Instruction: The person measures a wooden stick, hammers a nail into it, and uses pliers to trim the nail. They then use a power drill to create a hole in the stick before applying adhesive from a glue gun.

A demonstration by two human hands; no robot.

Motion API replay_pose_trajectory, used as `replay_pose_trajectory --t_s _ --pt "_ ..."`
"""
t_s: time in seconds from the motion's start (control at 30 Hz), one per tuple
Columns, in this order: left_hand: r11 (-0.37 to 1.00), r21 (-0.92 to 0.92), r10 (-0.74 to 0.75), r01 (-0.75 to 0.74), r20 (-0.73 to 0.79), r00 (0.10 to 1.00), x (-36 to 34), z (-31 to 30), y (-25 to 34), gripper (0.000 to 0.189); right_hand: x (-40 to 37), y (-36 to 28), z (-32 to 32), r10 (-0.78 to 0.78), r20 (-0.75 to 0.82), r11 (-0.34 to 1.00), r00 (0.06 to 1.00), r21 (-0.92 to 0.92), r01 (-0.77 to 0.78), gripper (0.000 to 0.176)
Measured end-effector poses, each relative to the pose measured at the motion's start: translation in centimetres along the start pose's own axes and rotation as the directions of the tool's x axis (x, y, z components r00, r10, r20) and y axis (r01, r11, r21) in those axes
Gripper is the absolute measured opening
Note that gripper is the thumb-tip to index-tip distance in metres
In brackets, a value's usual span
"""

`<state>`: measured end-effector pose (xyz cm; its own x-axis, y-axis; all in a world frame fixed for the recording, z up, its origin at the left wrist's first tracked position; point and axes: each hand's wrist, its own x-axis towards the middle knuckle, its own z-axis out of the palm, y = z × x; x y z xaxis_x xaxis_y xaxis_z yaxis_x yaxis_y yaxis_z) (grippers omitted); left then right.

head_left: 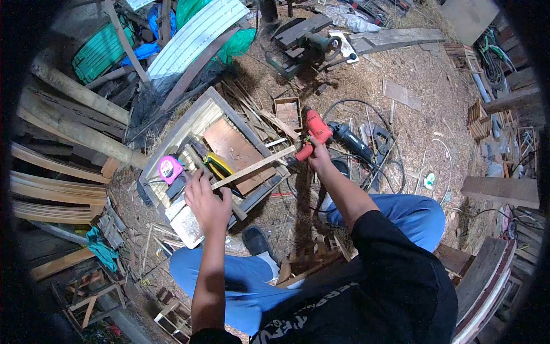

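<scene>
My right hand (316,156) is wrapped round the handle of a red power drill (317,127), whose nose points up and away from me. My left hand (204,198) is over the near left part of a wooden frame (150,166), its fingers apart, close to a thin wooden strip (252,167). The strip runs from beside that hand toward the drill. Yellow-and-black pliers (219,165) lie just beyond my left fingers. A pink tape measure (170,169) sits to their left. Inside the frame is a brown board (238,150).
A black angle grinder (352,141) with a looping cable lies right of the drill. A small wooden box (288,112) and a metal vise (312,49) stand farther off. Curved wooden strips (54,186) are stacked at the left. A wood block (500,191) is at the right.
</scene>
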<state>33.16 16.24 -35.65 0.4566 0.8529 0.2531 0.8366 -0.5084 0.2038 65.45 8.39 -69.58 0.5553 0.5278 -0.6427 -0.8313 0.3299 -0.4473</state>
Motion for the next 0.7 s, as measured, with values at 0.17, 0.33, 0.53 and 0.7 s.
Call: replay_pose_trajectory --t_s 0.17,0.33,0.53,0.7 --pt "1.0 -0.022 0.002 -0.003 -0.013 1.0 -0.1 0.0 -0.1 0.048 -1.2 -2.2 1.1 0.036 0.082 0.999 0.996 0.03 -0.039 0.036" --pt "0.999 -0.026 0.027 -0.029 -0.079 0.997 -0.4 -0.3 0.3 0.051 -2.9 -7.4 3.9 0.107 0.128 0.99 0.986 0.083 -0.118 0.043" --pt "0.987 -0.063 0.143 -0.149 -0.087 0.986 -1.1 -0.8 0.0 0.037 -4.6 -15.5 7.0 0.029 0.215 0.967 0.976 -0.253 0.027 0.031" --pt "0.968 -0.154 0.178 -0.2 -0.142 0.974 -1.2 -0.4 -0.9 0.021 -13.3 -22.4 12.4 -0.192 0.307 0.821 0.932 -0.471 0.324 0.034"
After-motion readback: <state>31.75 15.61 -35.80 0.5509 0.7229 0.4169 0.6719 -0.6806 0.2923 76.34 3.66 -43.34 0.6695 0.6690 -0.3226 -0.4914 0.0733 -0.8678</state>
